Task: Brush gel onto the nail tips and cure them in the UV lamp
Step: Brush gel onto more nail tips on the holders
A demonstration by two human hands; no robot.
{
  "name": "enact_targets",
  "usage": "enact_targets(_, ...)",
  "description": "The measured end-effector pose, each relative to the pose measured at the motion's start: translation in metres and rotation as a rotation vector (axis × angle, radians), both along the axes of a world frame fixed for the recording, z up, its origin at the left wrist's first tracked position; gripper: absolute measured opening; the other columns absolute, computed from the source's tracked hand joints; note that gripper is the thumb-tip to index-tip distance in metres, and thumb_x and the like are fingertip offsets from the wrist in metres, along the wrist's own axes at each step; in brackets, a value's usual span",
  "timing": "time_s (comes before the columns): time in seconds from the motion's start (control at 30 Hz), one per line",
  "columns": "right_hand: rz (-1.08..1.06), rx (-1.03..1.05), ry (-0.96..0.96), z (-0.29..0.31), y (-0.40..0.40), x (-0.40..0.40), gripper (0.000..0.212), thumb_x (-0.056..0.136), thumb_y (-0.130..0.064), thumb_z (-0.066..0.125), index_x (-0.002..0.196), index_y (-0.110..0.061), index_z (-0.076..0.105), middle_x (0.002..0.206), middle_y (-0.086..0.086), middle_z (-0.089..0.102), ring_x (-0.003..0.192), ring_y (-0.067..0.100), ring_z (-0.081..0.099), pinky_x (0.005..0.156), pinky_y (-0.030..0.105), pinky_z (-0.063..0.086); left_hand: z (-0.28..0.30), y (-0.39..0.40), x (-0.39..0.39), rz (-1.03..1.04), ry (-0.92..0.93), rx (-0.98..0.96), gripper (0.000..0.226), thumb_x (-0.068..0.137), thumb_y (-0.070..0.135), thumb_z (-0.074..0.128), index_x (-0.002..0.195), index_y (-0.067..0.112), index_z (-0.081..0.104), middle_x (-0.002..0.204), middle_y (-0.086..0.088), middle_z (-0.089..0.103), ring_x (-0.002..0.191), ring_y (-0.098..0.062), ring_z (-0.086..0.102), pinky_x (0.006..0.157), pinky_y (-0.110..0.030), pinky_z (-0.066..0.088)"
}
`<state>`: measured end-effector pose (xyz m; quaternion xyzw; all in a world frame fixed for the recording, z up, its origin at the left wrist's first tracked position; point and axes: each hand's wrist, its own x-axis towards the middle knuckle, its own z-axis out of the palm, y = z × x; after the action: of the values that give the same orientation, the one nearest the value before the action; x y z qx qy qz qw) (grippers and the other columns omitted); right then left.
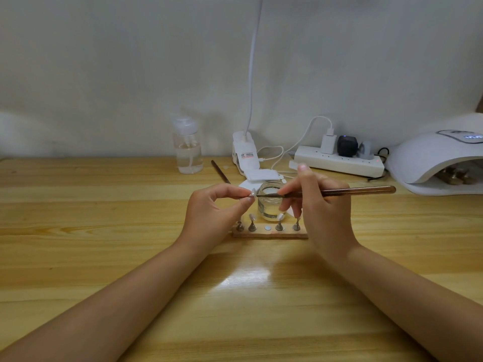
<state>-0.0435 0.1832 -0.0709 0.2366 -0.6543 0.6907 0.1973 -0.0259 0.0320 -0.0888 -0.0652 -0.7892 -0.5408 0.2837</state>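
My left hand (215, 207) pinches a small metal stand with a pale nail tip (253, 192) on its end, held above the table. My right hand (317, 205) grips a brown-handled gel brush (358, 191) lying level, its dark bristles touching the nail tip. Behind the brush stands a small glass jar (269, 207) of clear gel. Below my hands, a wooden holder strip (269, 233) carries several metal stands, some with nail tips, and one bare magnet spot. The white UV lamp (433, 160) sits at the far right with stands inside its opening.
A clear pump bottle (187, 150) stands at the back. A white clip lamp (244, 152), white pads (261, 176), a second brush (220, 171) and a power strip (339, 160) with plugs and cables line the wall. The wooden table (104, 205) spreads to the left.
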Motion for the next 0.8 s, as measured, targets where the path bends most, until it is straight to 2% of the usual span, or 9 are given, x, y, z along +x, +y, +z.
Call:
enact_targets(0.17,-0.019,0.043,-0.012,-0.0002,-0.0024,0.0,0.039,0.097,-0.014,0.042,0.066,-0.015,0.066,0.055,-0.001,0.063,0.043,0.002,0.051,0.047,0.013,0.041,0.0001,-0.0002,0.0005,-0.005,0.0,-0.015,0.022,0.074,0.014,0.073,0.069,0.033,0.066,0.067,0.031,0.064,0.075,0.014,0.057,0.068,0.003,0.037)
enact_targets(0.27,0.002,0.039,-0.015,0.0,-0.003,0.0013,0.04,0.096,-0.014,0.043,0.065,-0.014,0.067,0.053,0.002,0.063,0.041,0.003,0.049,0.047,0.015,0.041,-0.0001,0.0001,0.0008,0.002,0.004,-0.017,0.022,0.074,0.014,0.073,0.068,0.034,0.065,0.066,0.029,0.064,0.074,0.014,0.058,0.068,0.002,0.038)
enact_targets(0.4,0.047,0.029,0.015,-0.0004,-0.0022,0.0039,0.041,0.096,-0.01,0.043,0.062,-0.008,0.066,0.049,0.008,0.059,0.038,0.002,0.049,0.048,0.007,0.037,-0.0004,0.0005,-0.0003,-0.002,-0.005,-0.012,0.023,0.074,0.013,0.073,0.068,0.034,0.066,0.067,0.029,0.064,0.066,0.01,0.058,0.066,-0.001,0.041)
enact_targets(0.5,0.042,0.013,0.023,-0.0011,-0.0013,0.0035,0.042,0.096,-0.009,0.042,0.06,-0.009,0.065,0.048,0.008,0.058,0.038,0.003,0.049,0.048,0.008,0.037,-0.0008,-0.0002,-0.0011,-0.002,-0.009,-0.01,0.023,0.073,0.014,0.074,0.068,0.034,0.066,0.068,0.026,0.065,0.064,0.009,0.058,0.066,-0.003,0.042)
enact_targets(0.67,-0.016,0.068,0.033,-0.0019,-0.0013,-0.0012,0.037,0.096,-0.012,0.043,0.068,-0.011,0.066,0.057,0.003,0.062,0.047,-0.001,0.053,0.053,0.009,0.039,-0.0012,-0.0005,-0.0012,0.001,0.004,-0.013,0.023,0.072,0.014,0.075,0.067,0.034,0.066,0.069,0.027,0.065,0.076,0.011,0.059,0.07,0.0,0.039)
enact_targets(0.8,-0.003,0.099,0.038,-0.0038,-0.0019,-0.0011,0.036,0.096,-0.012,0.044,0.069,-0.01,0.068,0.056,0.004,0.062,0.047,0.0,0.054,0.054,0.009,0.039,-0.0012,-0.0003,-0.0011,0.005,0.005,-0.007,0.024,0.072,0.012,0.075,0.066,0.034,0.066,0.066,0.025,0.065,0.076,0.012,0.058,0.07,0.001,0.038)
